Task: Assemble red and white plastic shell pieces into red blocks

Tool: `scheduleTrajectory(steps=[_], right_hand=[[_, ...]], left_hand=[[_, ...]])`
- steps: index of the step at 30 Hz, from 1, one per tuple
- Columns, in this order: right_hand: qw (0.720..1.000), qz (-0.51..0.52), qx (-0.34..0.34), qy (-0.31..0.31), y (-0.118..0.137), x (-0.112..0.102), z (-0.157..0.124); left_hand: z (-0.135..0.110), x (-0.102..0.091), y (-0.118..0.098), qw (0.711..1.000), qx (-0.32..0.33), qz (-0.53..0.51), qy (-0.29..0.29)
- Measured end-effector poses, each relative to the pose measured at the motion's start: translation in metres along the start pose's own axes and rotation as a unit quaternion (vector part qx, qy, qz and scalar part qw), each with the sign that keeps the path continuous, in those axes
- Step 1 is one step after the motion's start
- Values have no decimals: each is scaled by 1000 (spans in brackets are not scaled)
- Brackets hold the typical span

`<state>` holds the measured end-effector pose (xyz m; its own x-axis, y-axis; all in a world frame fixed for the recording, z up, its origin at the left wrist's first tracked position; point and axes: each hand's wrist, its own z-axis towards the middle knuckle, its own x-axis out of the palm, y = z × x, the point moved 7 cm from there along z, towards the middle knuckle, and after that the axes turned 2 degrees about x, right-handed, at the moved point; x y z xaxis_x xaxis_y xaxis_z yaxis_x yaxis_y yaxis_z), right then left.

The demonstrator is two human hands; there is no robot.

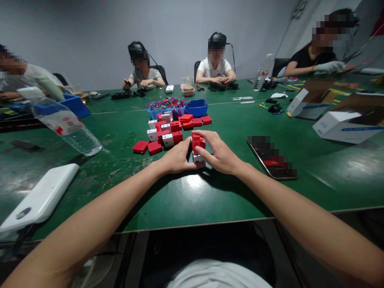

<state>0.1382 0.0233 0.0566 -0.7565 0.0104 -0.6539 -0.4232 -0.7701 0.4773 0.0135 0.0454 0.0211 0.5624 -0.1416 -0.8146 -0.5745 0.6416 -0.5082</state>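
Both my hands meet at the middle of the green table [186, 196] around a small red and white plastic block [198, 149]. My left hand [177, 158] closes on its left side with fingers curled. My right hand [219, 154] wraps over its top and right side. Just beyond lies a cluster of several loose red and white blocks [172, 132]. Behind them stand a blue tray [196, 107] and a bin of coloured wires [166, 105].
A clear water bottle [63, 124] lies tilted at the left, a white power bank [39, 198] near the front left edge. A dark phone [271, 156] rests right of my hands. White boxes [342, 126] sit at right. Several people work along the far side.
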Motion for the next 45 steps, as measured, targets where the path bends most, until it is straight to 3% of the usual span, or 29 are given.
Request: scheduleTrajectory(steps=[45], right_hand=[[999, 21, -24, -25, 1, -1, 1]], left_hand=[[1, 1, 1, 1000, 11, 29, -1]])
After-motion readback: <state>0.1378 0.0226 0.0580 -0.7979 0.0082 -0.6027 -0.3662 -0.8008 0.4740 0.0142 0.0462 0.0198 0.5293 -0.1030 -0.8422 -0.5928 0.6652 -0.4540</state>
